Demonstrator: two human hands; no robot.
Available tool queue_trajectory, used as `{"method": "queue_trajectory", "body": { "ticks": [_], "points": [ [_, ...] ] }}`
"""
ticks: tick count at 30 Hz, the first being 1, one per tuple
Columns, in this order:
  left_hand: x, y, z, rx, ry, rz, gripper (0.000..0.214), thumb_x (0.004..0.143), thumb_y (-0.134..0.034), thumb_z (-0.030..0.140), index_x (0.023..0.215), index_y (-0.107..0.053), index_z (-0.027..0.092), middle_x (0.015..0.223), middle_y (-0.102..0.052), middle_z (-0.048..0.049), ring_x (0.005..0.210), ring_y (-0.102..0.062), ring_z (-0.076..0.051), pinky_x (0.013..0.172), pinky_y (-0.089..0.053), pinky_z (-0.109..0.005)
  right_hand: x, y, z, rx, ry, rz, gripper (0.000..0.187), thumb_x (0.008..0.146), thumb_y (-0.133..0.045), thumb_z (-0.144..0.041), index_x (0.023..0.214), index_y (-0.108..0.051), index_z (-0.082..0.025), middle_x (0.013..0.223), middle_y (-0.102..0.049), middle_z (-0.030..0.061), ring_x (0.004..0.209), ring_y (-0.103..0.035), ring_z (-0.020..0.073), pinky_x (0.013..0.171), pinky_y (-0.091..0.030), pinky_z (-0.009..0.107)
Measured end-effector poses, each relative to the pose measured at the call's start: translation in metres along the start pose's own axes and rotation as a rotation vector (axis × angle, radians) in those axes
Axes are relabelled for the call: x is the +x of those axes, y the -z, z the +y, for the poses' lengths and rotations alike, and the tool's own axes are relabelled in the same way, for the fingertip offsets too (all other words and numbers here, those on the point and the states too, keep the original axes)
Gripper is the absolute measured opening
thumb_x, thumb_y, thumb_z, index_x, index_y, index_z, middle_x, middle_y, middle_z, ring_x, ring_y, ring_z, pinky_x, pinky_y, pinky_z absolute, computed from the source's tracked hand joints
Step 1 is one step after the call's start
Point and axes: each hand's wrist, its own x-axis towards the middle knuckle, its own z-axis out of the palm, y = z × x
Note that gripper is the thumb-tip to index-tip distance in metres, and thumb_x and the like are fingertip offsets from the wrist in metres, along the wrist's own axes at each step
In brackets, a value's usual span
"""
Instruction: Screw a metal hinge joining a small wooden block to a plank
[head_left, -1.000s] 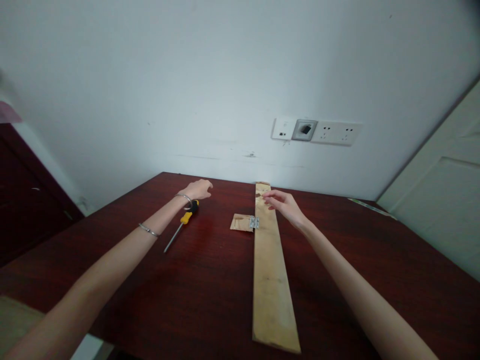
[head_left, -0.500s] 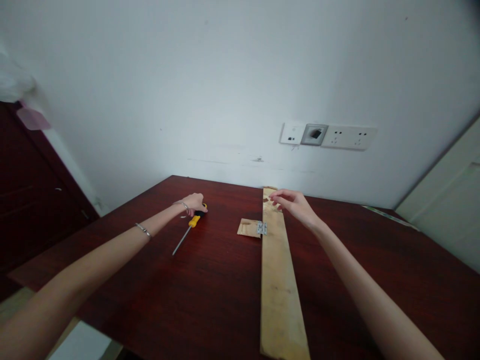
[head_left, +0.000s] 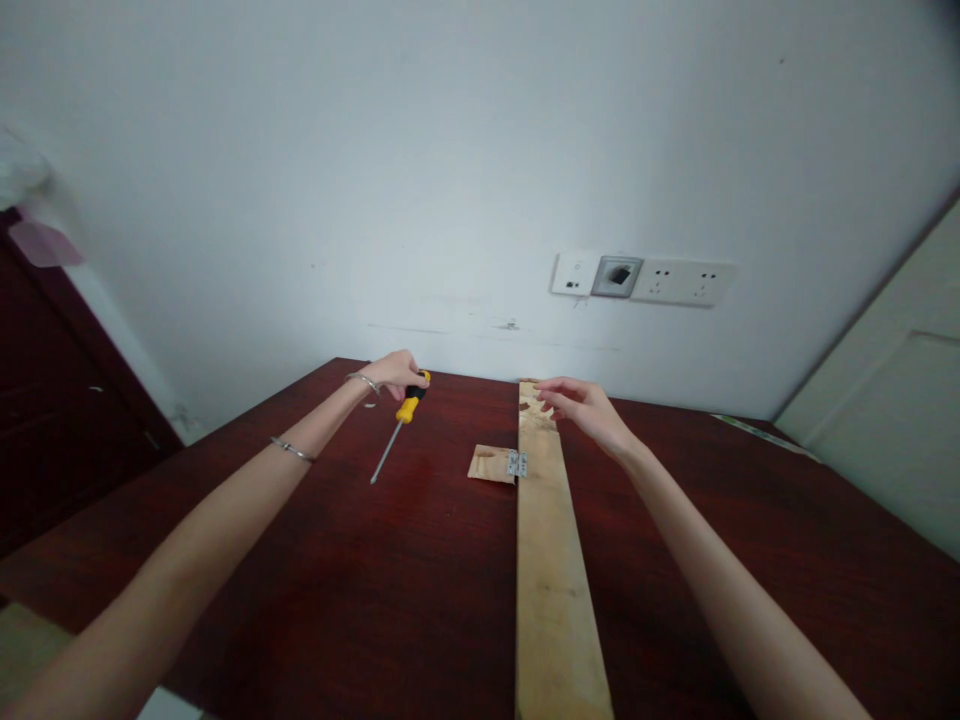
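My left hand (head_left: pixel 396 371) is closed round the black end of a yellow-and-black screwdriver (head_left: pixel 398 422) and holds it above the dark red table (head_left: pixel 375 580), shaft pointing down and toward me. A long pale wooden plank (head_left: pixel 551 560) lies lengthwise on the table. A small metal hinge (head_left: pixel 514 463) joins it to a small wooden piece (head_left: pixel 491 464) on its left. My right hand (head_left: pixel 581 405) hovers over the plank's far end with its fingers loosely spread, holding nothing.
A white wall stands just behind the table with a row of sockets (head_left: pixel 641 278). A dark wooden door (head_left: pixel 52 400) is at the left and a pale door (head_left: pixel 892 420) at the right. A thin strip (head_left: pixel 761 432) lies at the table's far right.
My left hand closed on the screwdriver's handle and lifted it off the table, moving it a little right. My right hand stayed over the plank's far end.
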Motion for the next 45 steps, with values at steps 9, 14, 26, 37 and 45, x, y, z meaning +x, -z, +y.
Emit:
{"method": "queue_trajectory", "body": {
  "ticks": [9,14,26,37,45],
  "points": [
    [-0.014,-0.007,0.101,-0.501,-0.542,0.294,0.055,0.07,-0.07,0.032,0.118,-0.061,0.008,0.074,-0.069,-0.01,0.058,-0.062,-0.014,0.051,-0.051,-0.024,0.004,-0.008,-0.033,-0.084,0.171,0.069,0.046,0.075,-0.061,-0.034,0.119,-0.055,-0.02,0.097,-0.062,0.0066,0.074,-0.063,0.0159,0.064,-0.054,0.031],
    [-0.031,-0.033,0.13,-0.628,-0.739,0.343,0.052,0.072,-0.07,0.033,0.117,-0.061,0.009,0.076,-0.069,-0.0078,0.063,-0.063,-0.015,0.054,-0.052,-0.023,0.001,-0.013,-0.043,-0.208,0.257,0.159,0.054,0.075,-0.061,-0.031,0.127,-0.049,-0.024,0.104,-0.06,0.0077,0.081,-0.062,0.0181,0.066,-0.055,0.033],
    [-0.049,-0.052,0.138,-0.558,-0.774,0.427,0.048,0.075,-0.066,0.03,0.119,-0.06,0.011,0.083,-0.07,-0.0078,0.07,-0.063,-0.015,0.063,-0.052,-0.027,0.003,-0.022,-0.033,-0.156,0.337,0.13,0.078,0.075,-0.064,-0.032,0.142,-0.026,-0.03,0.103,-0.058,0.0063,0.078,-0.062,0.0172,0.065,-0.057,0.033],
    [-0.057,-0.038,0.129,-0.43,-0.756,0.53,0.038,0.077,-0.063,0.038,0.105,-0.066,0.012,0.084,-0.069,-0.0079,0.071,-0.063,-0.015,0.068,-0.05,-0.027,0.003,-0.02,-0.029,-0.17,0.406,0.187,0.073,0.075,-0.062,-0.031,0.14,-0.029,-0.03,0.097,-0.057,0.0041,0.082,-0.059,0.0166,0.069,-0.057,0.032],
    [-0.018,-0.073,0.074,0.207,-0.744,-0.027,0.041,0.073,-0.065,0.041,0.105,-0.065,0.015,0.092,-0.066,-0.0074,0.08,-0.059,-0.019,0.07,-0.044,-0.027,0.009,-0.013,-0.018,-0.143,0.387,0.281,0.071,0.076,-0.061,-0.033,0.139,-0.028,-0.031,0.097,-0.053,0.0044,0.082,-0.059,0.0173,0.069,-0.058,0.032]
  ]
}}
